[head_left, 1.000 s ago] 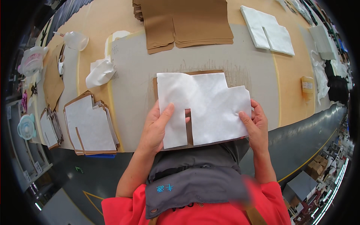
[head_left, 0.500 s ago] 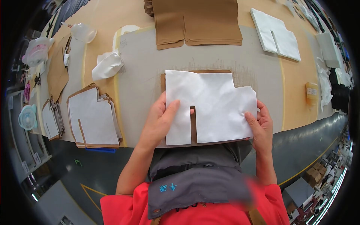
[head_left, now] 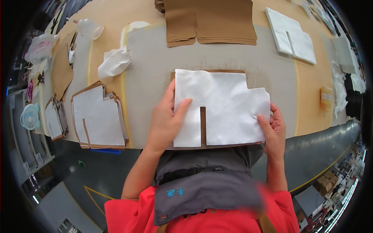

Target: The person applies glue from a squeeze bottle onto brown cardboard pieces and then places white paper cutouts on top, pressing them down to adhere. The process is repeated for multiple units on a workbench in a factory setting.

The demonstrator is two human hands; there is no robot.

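Note:
A white cut sheet (head_left: 229, 112), soft like felt or padding, lies over a brown piece (head_left: 203, 126) of similar outline. The sheet has a stepped upper right corner and a narrow slot at its near edge, where the brown shows through. My left hand (head_left: 165, 124) grips the left side, thumb on the white face and fingers under the edge. At the right edge my right hand (head_left: 275, 130) pinches the layers, thumb on top and fingers beneath. The fingers underneath are mostly hidden.
Brown slotted pieces (head_left: 210, 23) are stacked at the far middle. White slotted pieces (head_left: 291, 37) lie far right. White-and-brown pieces (head_left: 99, 118) are piled at left, near a crumpled white scrap (head_left: 114, 63) and a clear squeeze bottle (head_left: 89, 29). A yellowish container (head_left: 326, 97) stands right.
A fingertip that showed in the slot is now out of sight. My left thumb sits a little higher on the sheet. The whole view has shifted slightly.

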